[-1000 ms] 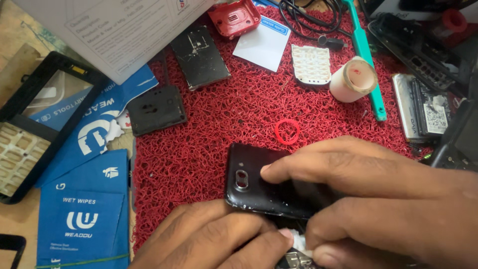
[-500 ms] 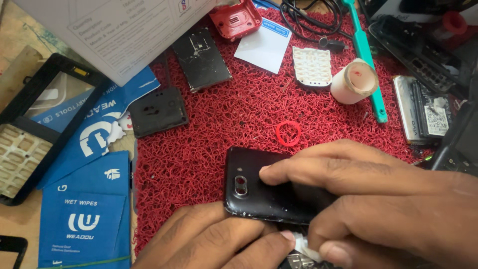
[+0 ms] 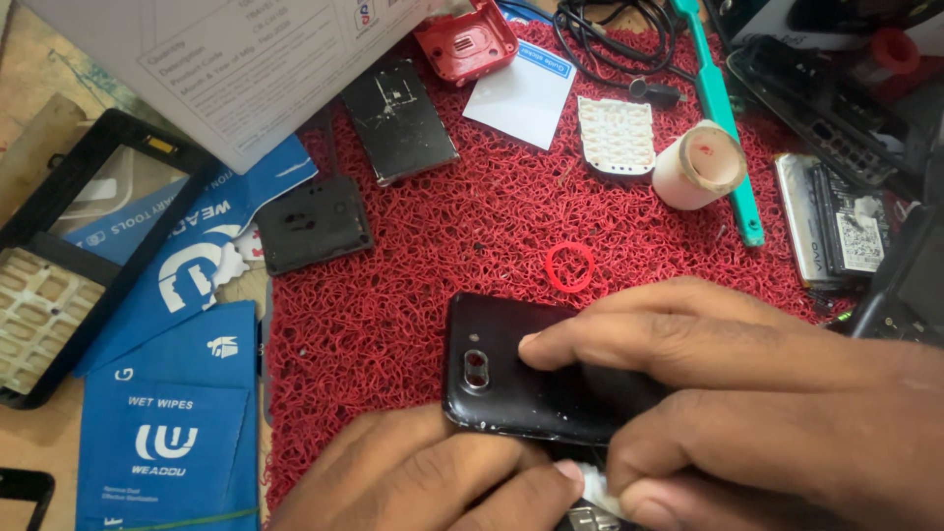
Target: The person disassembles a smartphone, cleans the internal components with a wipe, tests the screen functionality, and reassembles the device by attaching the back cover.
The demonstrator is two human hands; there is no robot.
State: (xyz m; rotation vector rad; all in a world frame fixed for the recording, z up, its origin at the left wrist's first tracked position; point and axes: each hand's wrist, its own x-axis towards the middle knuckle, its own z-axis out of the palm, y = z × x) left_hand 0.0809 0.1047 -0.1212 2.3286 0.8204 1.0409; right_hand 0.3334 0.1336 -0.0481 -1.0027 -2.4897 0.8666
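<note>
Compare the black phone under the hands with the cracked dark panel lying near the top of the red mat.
The black phone is glossy and rounded, with a camera lens; the cracked panel is flat, dull and scratched. The right hand and left hand hold the phone; the panel lies untouched. Both are dark, rectangular and rest on the red mat.

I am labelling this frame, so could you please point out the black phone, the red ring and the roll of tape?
black phone (image 3: 511, 388): head view, on its back cover.
red ring (image 3: 570, 267): head view, on its band.
roll of tape (image 3: 700, 165): head view, on its side.
</note>
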